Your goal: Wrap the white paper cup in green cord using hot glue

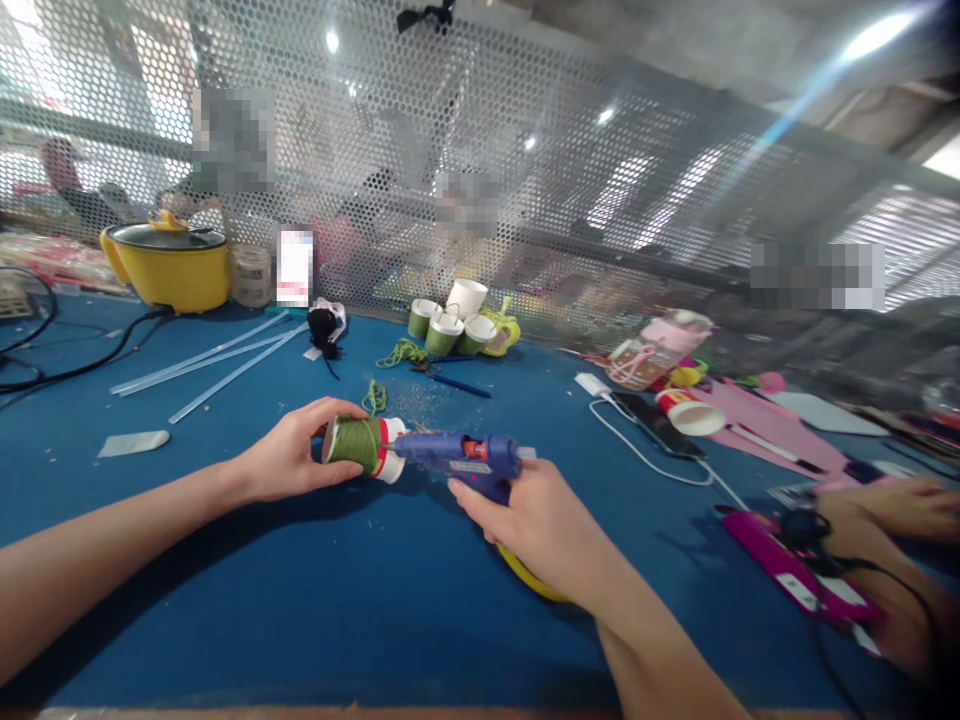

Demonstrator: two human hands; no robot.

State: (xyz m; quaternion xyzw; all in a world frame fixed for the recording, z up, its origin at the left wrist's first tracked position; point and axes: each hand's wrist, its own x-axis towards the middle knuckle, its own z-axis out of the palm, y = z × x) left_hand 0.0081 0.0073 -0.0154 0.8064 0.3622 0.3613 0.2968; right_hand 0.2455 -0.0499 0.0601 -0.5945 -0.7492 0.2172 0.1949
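Note:
My left hand (294,458) is closed round a paper cup (365,446) lying on its side, partly wrapped in green yarn, with a white and red band showing near its rim. My right hand (534,522) grips a blue glue gun (466,459) by the handle. The gun's nozzle points left and touches the cup just beside the green wrapping. A loose green yarn end (374,397) trails behind the cup on the blue table (315,600). A yellow cord (529,578) curves under my right wrist.
Several yarn-wrapped cups (450,325) and green yarn stand at the back by the perforated screen. Clear glue sticks (217,365), a yellow pot (169,262), a black yarn bundle (324,327) and cables lie left. Another person's hands (892,540) work with a pink glue gun (795,575) at right.

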